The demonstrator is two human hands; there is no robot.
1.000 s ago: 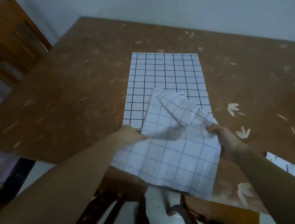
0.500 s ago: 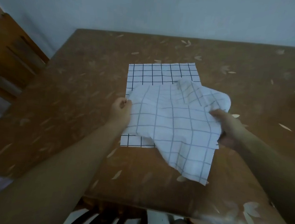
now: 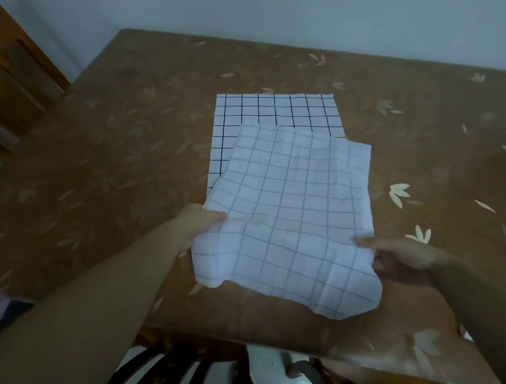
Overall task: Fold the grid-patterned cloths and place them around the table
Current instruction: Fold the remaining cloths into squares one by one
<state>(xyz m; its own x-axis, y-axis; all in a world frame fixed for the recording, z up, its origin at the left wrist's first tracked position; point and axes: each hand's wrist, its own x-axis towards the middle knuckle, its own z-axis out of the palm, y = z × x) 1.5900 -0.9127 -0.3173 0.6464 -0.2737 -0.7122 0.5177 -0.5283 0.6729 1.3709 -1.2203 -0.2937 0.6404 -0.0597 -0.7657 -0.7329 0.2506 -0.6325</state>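
Both hands pinch a pale grid cloth (image 3: 292, 213) spread over the brown table (image 3: 128, 138), the left hand (image 3: 195, 225) in a tight grip on its left edge, the right hand (image 3: 405, 260) on its right edge, though its fingers look partly hidden, overlapping a dark-lined grid cloth (image 3: 271, 110) lying flat beyond.

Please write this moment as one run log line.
left hand: grips cloth | right hand: grips cloth | cloth overlaps flat cloth | table
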